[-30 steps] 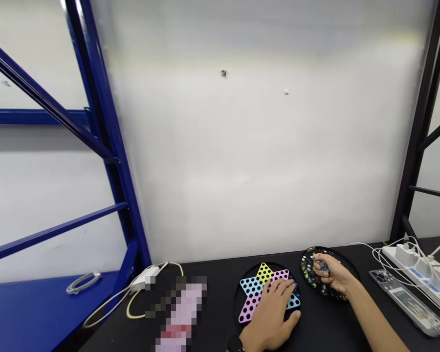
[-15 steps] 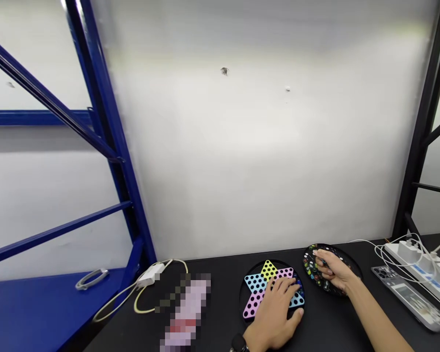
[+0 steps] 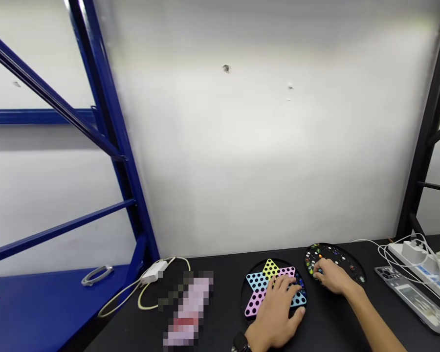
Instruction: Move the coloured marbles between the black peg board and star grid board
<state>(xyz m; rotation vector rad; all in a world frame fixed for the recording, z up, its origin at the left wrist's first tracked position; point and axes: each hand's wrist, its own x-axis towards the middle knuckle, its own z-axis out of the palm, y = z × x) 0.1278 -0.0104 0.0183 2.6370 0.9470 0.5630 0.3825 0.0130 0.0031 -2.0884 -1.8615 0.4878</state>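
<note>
Here's the left hand [image 3: 276, 305], down flat on the star-shaped Chinese checkers board [image 3: 256, 282], fingers spread wide and open, palm pressing over the middle, and it looks to be steadying the board rather than gripping anything. A black watch [image 3: 241, 343] sits on that wrist. Over to the right hand [image 3: 332, 277], fingers curled and dipping in at the near left edge of the round black tray [image 3: 355, 264], right among the coloured marbles [image 3: 311, 261]. Is there a marble pinched in there? Can't tell, the fingers hide it. The board lies flat on its dark round base [image 3: 246, 298], at the lower middle of the frame, with no long axis to speak of: its yellow point aims up toward the wall, pink and blue points fanning out. Tray and board sit just apart, probably so one hand can work between them. Further right, a white power strip [image 3: 421, 261] and a flat grey panel [image 3: 412, 300] lie on the black surface [image 3: 220, 293]. Left of the board, a blurred pink item [image 3: 188, 308], then a white charger [image 3: 154, 272] and a blue shelf upright [image 3: 110, 146] at upper left.
</note>
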